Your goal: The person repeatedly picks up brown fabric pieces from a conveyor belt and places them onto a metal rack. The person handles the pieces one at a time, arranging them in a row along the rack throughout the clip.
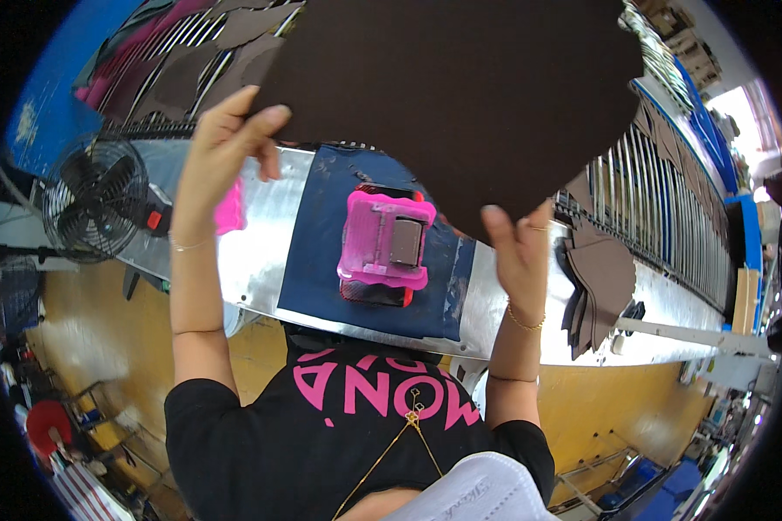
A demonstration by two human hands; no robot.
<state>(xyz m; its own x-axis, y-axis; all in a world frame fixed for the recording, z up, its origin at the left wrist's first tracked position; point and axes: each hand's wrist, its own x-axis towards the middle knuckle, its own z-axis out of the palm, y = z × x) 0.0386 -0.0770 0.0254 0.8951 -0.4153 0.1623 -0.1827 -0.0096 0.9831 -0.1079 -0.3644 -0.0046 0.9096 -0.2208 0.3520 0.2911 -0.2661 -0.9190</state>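
Observation:
Both my hands hold a large dark brown sheet of material (460,87), flat and flexible, with curved edges. My left hand (226,143) pinches its left edge between thumb and fingers. At the lower right edge my right hand (520,252) grips the sheet, thumb on top and fingers mostly hidden beneath. Below the sheet, a bright pink plate with a wavy edge (365,243) lies on a black and red base, with a grey rectangular block (406,240) on it. These rest on a dark blue mat (313,234). Another pink piece (232,208) shows partly behind my left wrist.
A metal worktable (256,269) runs across in front of me. Beyond it, a slatted rack (660,208) bears several brown cut pieces. A stack of brown pieces (599,278) hangs at the table's right. On the left stands a black fan (96,195).

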